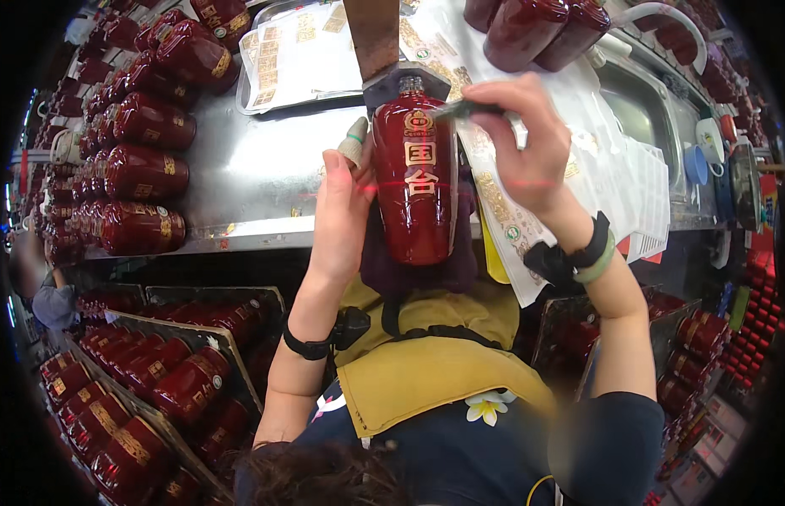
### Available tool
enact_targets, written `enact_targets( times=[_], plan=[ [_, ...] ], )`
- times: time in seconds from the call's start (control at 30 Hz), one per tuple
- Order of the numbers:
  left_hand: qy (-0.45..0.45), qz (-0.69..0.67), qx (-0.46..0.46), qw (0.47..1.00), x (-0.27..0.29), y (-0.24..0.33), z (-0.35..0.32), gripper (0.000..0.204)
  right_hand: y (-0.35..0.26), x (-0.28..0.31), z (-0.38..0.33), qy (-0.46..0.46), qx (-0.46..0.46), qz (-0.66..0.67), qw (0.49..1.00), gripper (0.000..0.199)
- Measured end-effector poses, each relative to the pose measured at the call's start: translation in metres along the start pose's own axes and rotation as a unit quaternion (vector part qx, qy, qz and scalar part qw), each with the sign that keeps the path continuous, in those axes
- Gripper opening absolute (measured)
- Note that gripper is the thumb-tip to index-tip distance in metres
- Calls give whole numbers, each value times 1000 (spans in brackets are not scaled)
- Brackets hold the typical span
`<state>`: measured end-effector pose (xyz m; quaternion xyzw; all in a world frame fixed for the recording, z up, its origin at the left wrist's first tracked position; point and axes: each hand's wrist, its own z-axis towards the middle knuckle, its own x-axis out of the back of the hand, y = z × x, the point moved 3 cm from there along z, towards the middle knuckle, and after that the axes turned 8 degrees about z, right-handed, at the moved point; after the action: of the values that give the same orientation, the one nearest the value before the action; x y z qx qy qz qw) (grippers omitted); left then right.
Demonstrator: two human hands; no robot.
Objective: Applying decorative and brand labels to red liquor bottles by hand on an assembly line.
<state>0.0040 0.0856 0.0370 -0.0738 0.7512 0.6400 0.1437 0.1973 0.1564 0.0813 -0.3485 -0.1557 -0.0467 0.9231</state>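
Note:
A glossy dark red glass bottle [418,215] with gold emblem and lettering lies face up, its neck pointing away from me. A dark cloth [384,268] is under its near end, and its neck is by a dark notched block [447,80]. My left hand [344,198] is closed against the bottle's left side; some fingers are hidden. One of its fingertips wears a beige cover [353,145] with a green band. My right hand [527,139] pinches a slim dark-handled tool [477,109], its tip at the gold emblem. The tool's exact kind is unclear.
Many red bottles [148,169] lie stacked on the left of the metal bench [266,169]. A tray [245,93] holds sheets of gold decals. White decal sheets [578,118] cover the right side, before a metal sink [633,97]. Bottle-filled crates [182,337] stand below.

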Motion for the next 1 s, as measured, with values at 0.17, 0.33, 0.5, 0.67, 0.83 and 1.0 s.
enact_targets(
  times=[0.17,0.33,0.5,0.67,0.83,1.0],
  plan=[
    [-16,341,-261,903,12,10,-5,86,0,17,-6,-8,76,-72,995,28],
    [-84,492,-321,805,25,3,6,73,0,29,-14,45,5,-32,998,26],
    [-105,487,-308,810,38,6,4,66,11,34,-29,71,-82,-14,994,21],
    [-95,552,-366,743,20,20,14,72,12,29,-33,92,-114,1,989,19],
    [-59,577,-393,714,21,25,40,76,3,22,-27,112,-116,18,987,22],
    [-20,454,-324,830,24,30,51,49,-18,6,3,-39,100,-173,979,25]
  ],
)
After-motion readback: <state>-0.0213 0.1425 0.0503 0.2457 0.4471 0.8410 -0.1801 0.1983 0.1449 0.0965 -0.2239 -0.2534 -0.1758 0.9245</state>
